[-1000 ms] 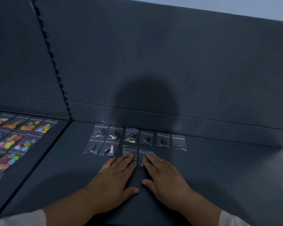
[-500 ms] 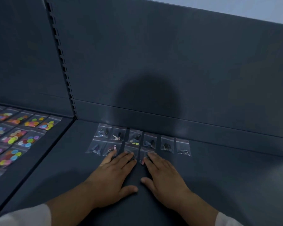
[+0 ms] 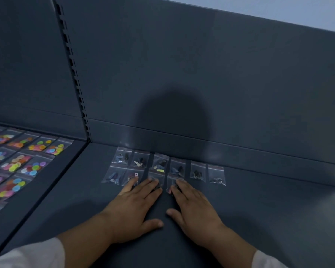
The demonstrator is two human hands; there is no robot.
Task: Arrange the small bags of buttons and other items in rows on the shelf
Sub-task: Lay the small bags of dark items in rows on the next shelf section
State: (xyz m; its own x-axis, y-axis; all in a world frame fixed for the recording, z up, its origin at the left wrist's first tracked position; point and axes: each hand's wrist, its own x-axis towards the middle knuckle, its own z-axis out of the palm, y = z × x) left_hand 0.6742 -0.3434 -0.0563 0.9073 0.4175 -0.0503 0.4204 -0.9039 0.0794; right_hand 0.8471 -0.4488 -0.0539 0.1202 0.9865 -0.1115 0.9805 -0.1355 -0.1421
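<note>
Small clear bags of zipper pulls lie in two rows on the dark grey shelf [image 3: 259, 209]. The back row [image 3: 168, 164] holds several bags along the back panel. The front row [image 3: 124, 176] is shorter. My left hand [image 3: 135, 207] lies flat, palm down, its fingertips resting on the third front-row bag [image 3: 153, 180]. My right hand [image 3: 191, 207] lies flat beside it, fingertips on the fourth front-row bag [image 3: 171, 183]. Both bags are partly hidden under my fingers. Neither hand grips anything.
The neighbouring shelf on the left carries rows of bags with coloured buttons [image 3: 17, 163]. A slotted upright [image 3: 75, 84] divides the two bays. The tall back panel [image 3: 201, 74] rises right behind the bags. Bare shelf stretches to the right of the last bag [image 3: 217, 175].
The view has shifted a little; my hands stay flat on the two front bags and have nudged slightly toward the back row.
</note>
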